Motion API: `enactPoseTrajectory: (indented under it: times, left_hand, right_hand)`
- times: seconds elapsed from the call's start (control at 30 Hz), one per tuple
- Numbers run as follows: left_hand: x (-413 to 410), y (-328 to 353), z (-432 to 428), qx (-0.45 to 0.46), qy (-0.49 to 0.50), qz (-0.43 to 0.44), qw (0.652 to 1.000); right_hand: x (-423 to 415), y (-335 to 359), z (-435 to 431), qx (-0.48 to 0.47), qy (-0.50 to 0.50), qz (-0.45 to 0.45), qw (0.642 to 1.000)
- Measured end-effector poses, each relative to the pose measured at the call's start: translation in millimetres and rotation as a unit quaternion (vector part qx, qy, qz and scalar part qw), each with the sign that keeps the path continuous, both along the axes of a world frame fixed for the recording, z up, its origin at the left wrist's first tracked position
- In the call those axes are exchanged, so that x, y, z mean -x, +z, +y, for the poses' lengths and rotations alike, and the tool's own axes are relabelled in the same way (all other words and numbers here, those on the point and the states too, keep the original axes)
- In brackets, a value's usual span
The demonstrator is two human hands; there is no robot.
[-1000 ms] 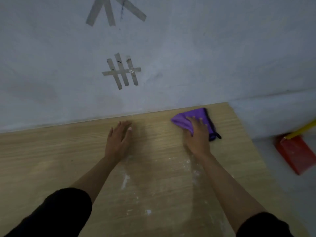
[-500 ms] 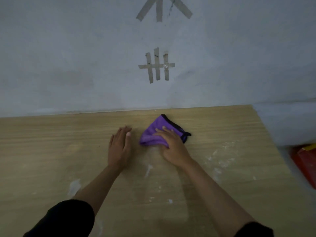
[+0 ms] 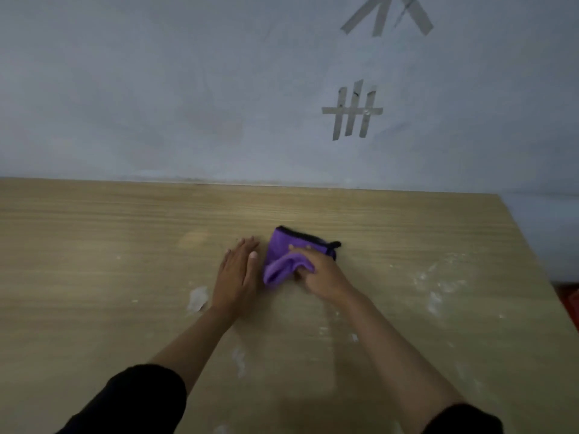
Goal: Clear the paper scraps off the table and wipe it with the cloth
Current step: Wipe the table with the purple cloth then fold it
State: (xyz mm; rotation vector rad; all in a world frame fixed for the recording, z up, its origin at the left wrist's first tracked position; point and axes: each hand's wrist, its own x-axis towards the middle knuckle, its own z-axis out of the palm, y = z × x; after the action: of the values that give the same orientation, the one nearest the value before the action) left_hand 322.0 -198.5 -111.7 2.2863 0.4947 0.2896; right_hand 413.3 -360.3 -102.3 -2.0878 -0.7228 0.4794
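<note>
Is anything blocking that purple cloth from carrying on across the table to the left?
Yes. The left hand lies flat on the table just left of the purple cloth, which the right hand presses down. Beyond that hand only whitish smears show.

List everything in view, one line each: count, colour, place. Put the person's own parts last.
table: one, light wood, fills the lower frame, against the wall.
cloth: one, purple with dark edging, bunched on the table under the right hand.
white smears: several patches, whitish, scattered on the table, most at right and near the arms.
wall: one, pale grey, behind the table.
tape strips: two clusters, grey, on the wall at upper right.
red object: one, mostly cut off at the right edge.
left hand: flat on the table, beside the cloth.
right hand: pressing on the cloth.
sleeves: two, black, bottom edge.
</note>
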Motion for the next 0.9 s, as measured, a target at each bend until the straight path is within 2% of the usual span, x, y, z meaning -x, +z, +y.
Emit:
enactPoseTrajectory:
  times: [0.1,0.17,0.23,0.3,0.37,0.4,0.47,0.5,0.57,0.63,0.7,0.77,0.9]
  left_hand:
    - [12.3,1.0,-4.5,0.004,-0.013,0.016,1.000]
    - [21.0,0.5,-6.7,0.003,-0.022,0.022,1.000]
    - [26.5,-1.6,-8.1,-0.004,-0.032,0.028,0.999]
    - [33.7,-3.6,-8.4,-0.016,-0.043,0.031,0.998]
    - [40.7,-5.1,-7.6,-0.022,-0.048,0.029,0.998]
    - [44.6,-6.4,-6.7,-0.027,-0.051,0.029,0.998]
    - [53.4,-9.1,-4.2,-0.038,-0.061,0.029,0.997]
    - [57.6,-10.5,-2.6,-0.041,-0.067,0.029,0.996]
    - [64.7,-11.1,0.8,-0.036,-0.073,0.028,0.996]
    - [71.3,-8.0,3.9,-0.031,-0.072,0.024,0.997]
    - [79.4,-2.7,7.2,-0.026,-0.073,0.013,0.997]
    - [89.4,2.1,13.4,-0.023,-0.072,0.008,0.997]
    - [108.9,9.2,26.4,-0.017,-0.049,0.018,0.998]
  right_hand:
    - [36.4,5.2,-30.8,-0.040,-0.026,0.064,0.997]
    - [42.4,19.6,-42.4,-0.094,-0.109,0.109,0.984]
    - [25.3,28.4,-46.4,-0.112,-0.236,0.051,0.964]
    - [4.0,31.1,-43.3,-0.093,-0.303,-0.035,0.948]
    - [-8.3,25.9,-34.3,-0.054,-0.298,-0.050,0.952]
    - [-9.1,19.4,-29.1,-0.002,-0.276,-0.047,0.960]
    - [0.7,2.2,-20.2,0.130,-0.187,-0.080,0.970]
    - [12.0,-2.5,-17.8,0.165,-0.136,-0.104,0.971]
    - [41.9,-5.7,-22.7,0.149,-0.061,-0.131,0.978]
    - [76.7,-0.9,-38.8,0.112,-0.027,-0.115,0.987]
    - [110.9,1.3,-63.3,0.090,-0.042,-0.104,0.990]
    - [133.3,8.9,-78.6,0.075,-0.109,-0.089,0.987]
    - [130.4,22.5,-47.6,0.026,-0.234,-0.114,0.965]
